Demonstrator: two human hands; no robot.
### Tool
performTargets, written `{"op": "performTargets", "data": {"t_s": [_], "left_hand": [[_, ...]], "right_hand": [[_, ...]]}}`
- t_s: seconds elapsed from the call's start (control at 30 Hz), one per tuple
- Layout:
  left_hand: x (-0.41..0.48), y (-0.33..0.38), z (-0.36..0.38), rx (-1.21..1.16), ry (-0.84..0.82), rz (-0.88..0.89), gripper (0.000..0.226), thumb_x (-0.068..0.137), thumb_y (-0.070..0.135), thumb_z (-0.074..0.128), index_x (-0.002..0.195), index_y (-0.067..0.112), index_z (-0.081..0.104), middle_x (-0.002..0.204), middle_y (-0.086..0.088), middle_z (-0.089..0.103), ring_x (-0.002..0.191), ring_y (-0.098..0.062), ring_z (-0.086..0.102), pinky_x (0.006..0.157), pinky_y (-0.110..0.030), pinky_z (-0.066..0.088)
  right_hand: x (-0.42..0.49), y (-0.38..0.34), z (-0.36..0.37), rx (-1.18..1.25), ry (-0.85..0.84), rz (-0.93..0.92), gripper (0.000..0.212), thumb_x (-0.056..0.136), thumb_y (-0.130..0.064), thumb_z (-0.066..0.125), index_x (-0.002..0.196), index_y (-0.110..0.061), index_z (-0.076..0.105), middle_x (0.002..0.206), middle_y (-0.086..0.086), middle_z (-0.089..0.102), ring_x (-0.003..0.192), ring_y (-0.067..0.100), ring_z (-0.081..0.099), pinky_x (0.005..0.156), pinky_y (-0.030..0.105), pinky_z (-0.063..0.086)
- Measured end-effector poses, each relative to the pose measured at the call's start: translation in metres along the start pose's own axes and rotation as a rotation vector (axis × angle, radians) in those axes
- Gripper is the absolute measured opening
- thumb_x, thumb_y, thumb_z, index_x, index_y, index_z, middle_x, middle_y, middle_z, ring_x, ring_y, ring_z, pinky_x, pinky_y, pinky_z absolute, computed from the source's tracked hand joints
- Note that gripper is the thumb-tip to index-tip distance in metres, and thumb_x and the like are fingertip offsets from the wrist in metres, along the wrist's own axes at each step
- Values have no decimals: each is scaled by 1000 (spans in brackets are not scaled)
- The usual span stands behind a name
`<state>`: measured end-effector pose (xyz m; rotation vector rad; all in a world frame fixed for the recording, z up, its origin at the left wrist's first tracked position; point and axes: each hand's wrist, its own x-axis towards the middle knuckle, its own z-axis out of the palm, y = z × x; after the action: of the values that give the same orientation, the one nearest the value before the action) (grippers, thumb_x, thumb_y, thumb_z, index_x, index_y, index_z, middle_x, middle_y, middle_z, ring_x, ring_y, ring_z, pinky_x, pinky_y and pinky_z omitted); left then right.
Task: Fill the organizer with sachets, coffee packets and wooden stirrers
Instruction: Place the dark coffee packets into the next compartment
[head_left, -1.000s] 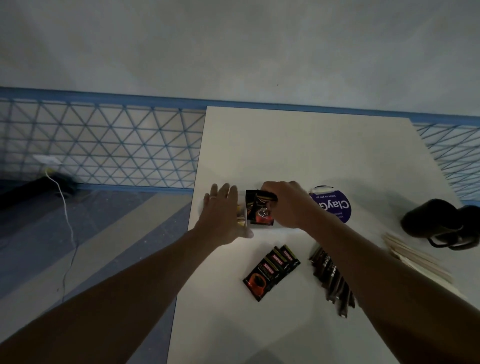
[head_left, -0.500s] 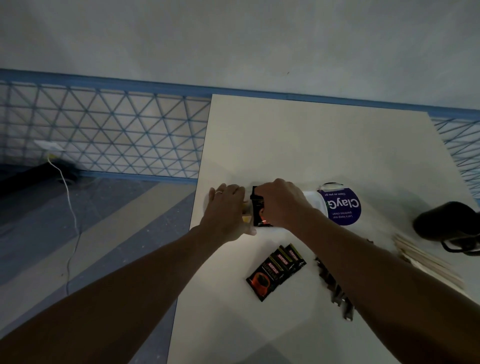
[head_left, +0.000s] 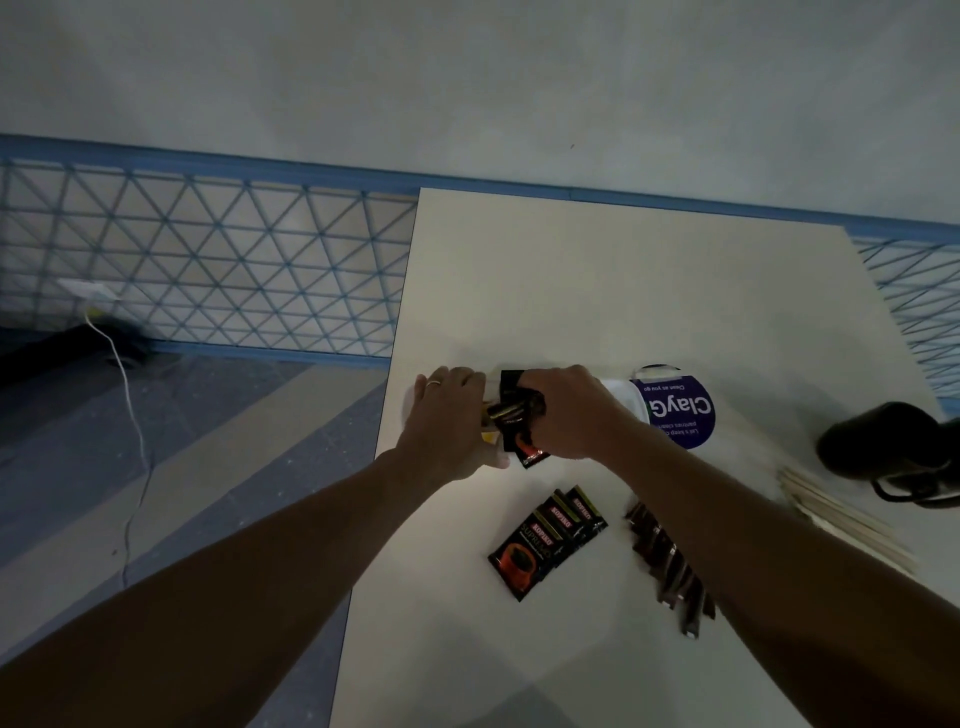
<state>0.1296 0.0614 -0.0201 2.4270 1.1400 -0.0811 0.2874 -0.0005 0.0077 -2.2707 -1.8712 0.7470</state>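
A white organizer (head_left: 623, 397) lies near the table's left edge, mostly hidden under both hands. My left hand (head_left: 449, 421), with a ring, rests on its left end. My right hand (head_left: 563, 413) grips black coffee packets (head_left: 519, 423) at the organizer's middle; one packet's orange end pokes out toward me. Nearer me lies a fanned stack of black coffee packets (head_left: 545, 543). To their right is a row of dark slim sachets (head_left: 667, 564), partly covered by my right forearm. Wooden stirrers (head_left: 841, 512) lie at the right edge.
A round purple-and-white label (head_left: 680, 410) sits right of the organizer. A black object (head_left: 888, 441) with a strap rests at the far right by the stirrers. The white table (head_left: 597, 291) ends just left of my left hand; a floor and a cable lie beyond.
My right hand has stayed at the organizer with the packets, which now sit tilted with an orange end sticking out. The left hand holds the same spot. The camera shifted slightly.
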Motion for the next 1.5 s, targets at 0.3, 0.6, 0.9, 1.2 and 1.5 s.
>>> {"op": "performTargets", "data": {"t_s": [0.3, 0.6, 0.9, 1.2, 1.5], "left_hand": [[-1, 0, -1, -11, -1, -8, 106, 59, 58, 83, 143, 11, 38, 145, -6, 42, 137, -26, 32, 118, -46, 18], [0, -3, 2, -58, 14, 3, 104, 58, 56, 83, 142, 13, 40, 144, -5, 44, 137, -26, 33, 117, -48, 18], [1, -5, 2, -55, 16, 18, 106, 59, 55, 84, 143, 10, 39, 145, -8, 43, 137, -28, 33, 116, -50, 21], [0, -3, 2, -39, -2, -1, 109, 60, 56, 83, 146, 10, 34, 149, -7, 38, 140, -28, 29, 119, -48, 17], [-1, -3, 1, -52, 2, -6, 108, 61, 56, 83, 146, 11, 34, 149, -7, 39, 140, -26, 29, 119, -45, 14]], "right_hand": [[6, 6, 0, 61, -78, 29, 42, 77, -12, 67, 118, -20, 60, 95, -2, 62, 74, 11, 56, 54, 15, 38], [-6, 6, 3, 7, 21, -110, 72, 72, -25, 81, 136, -36, 48, 118, 3, 56, 100, 21, 59, 80, 34, 54], [-14, 14, 22, -19, 28, -136, 41, 72, -31, 87, 109, -18, 73, 137, 8, 41, 98, 29, 63, 78, 29, 55], [-10, 7, -25, 122, 113, -32, 18, 78, -26, 81, 94, -24, 72, 107, -6, 65, 93, 17, 59, 84, 38, 53], [0, 1, -9, -31, -2, -14, 22, 79, -29, 77, 99, -31, 70, 89, -4, 68, 83, 22, 61, 70, 32, 50]]}}
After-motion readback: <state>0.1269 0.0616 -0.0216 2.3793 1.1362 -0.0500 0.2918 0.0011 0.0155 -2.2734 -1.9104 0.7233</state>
